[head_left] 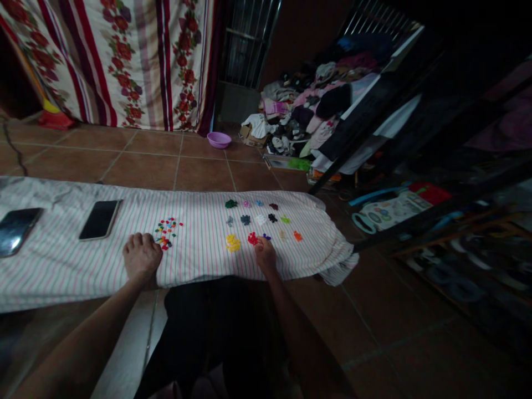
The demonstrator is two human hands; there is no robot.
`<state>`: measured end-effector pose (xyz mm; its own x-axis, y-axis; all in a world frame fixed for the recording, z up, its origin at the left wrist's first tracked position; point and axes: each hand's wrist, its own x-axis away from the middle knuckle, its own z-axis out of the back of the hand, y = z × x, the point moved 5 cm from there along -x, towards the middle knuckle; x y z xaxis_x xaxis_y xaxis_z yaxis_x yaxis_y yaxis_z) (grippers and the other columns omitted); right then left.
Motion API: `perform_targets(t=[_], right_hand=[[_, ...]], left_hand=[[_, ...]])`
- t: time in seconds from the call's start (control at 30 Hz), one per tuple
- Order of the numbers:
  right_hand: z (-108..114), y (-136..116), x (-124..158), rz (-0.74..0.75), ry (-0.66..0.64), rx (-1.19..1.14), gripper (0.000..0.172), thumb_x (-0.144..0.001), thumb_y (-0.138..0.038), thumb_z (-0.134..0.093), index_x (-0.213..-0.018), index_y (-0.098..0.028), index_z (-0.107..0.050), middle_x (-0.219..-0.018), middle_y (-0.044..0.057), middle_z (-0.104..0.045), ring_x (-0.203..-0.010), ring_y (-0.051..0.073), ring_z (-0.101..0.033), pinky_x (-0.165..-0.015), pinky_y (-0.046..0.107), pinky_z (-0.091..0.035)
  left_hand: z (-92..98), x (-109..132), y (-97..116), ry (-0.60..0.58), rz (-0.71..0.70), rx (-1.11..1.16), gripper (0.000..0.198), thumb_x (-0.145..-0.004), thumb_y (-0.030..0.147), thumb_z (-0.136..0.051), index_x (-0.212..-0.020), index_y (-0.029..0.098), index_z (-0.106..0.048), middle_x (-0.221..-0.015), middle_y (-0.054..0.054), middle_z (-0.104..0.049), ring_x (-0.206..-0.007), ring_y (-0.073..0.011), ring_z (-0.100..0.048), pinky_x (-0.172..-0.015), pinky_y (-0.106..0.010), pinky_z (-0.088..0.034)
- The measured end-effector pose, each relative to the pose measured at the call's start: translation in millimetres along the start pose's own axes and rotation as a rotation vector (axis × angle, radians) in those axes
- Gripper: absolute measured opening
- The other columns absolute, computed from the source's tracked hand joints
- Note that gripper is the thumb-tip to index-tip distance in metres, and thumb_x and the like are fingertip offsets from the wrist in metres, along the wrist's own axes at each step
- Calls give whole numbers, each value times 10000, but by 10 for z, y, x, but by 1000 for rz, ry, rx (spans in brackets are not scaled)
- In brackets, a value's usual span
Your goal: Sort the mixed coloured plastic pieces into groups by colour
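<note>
On a striped cloth (203,221) lie small coloured pieces. My left hand (142,256) rests on the cloth just left of a mixed-colour pile (166,233), its fingers curled together; anything under them is hidden. My right hand (266,254) has its fingers pinched at the edge of the red pile (252,238); what they hold is too small to tell. A yellow pile (233,243) lies left of the red one, a dark blue pile (266,237) right beside my right fingertips. Orange (297,236), white (261,219), black (272,218) and dark green (231,204) piles sit around them.
Two phones, one dark (100,220) and one shiny (17,230), lie on the left of the cloth. Beyond it are a purple basin (219,139) on the tiled floor, a heap of clothes (307,105) and a flowered curtain (145,66).
</note>
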<state>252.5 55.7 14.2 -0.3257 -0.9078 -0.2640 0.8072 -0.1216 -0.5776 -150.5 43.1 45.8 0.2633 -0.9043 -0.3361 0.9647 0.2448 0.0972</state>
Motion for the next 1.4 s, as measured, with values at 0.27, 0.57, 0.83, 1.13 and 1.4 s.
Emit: perform_targets(t=[0.27, 0.57, 0.83, 1.13, 1.4], right_hand=[[44, 25, 19, 58, 60, -66, 385, -790, -186, -389, -1023, -150, -693, -1023, 114, -719, -942, 214, -646, -867, 314, -497], [154, -117, -33, 173, 126, -86, 405, -847, -317, -362, -999, -138, -692, -1001, 144, -712, -926, 253, -636, -871, 409, -500], [-284, -1183, -20, 411, -23, -298, 300, -865, -256, -441, -988, -188, -706, -966, 89, -687, -886, 204, -640, -825, 340, -524], [-1159, -2016, 94, 427, -446, -96, 302, -871, -124, -502, -1080, -228, -694, -1070, 48, -677, -949, 157, -635, -883, 261, -483], [-1438, -2395, -24, 217, -538, 142, 275, -930, -240, -514, -1175, -214, -636, -1128, 97, -640, -1015, 185, -626, -806, 266, -457]], left_hand=[[-40, -17, -9, 1, 5, 2, 323, -894, 290, -325, -1022, 130, -575, -1084, -148, -562, -1101, -294, -492, -916, -408, -369], [-70, -29, -10, -7, 25, 35, 281, -884, 252, -397, -1059, 128, -577, -1211, -180, -552, -1209, -319, -466, -972, -436, -368], [-57, -29, 8, -21, 40, 36, 287, -880, 224, -405, -1081, 115, -579, -1246, -185, -553, -1253, -333, -456, -1009, -448, -365], [-88, -33, 0, 8, 25, 40, 297, -883, 228, -411, -1100, 119, -581, -1252, -187, -558, -1267, -337, -451, -1013, -455, -362], [-64, -31, 23, 30, 13, 30, 295, -877, 213, -411, -1087, 103, -586, -1249, -200, -561, -1251, -340, -467, -1005, -447, -373]])
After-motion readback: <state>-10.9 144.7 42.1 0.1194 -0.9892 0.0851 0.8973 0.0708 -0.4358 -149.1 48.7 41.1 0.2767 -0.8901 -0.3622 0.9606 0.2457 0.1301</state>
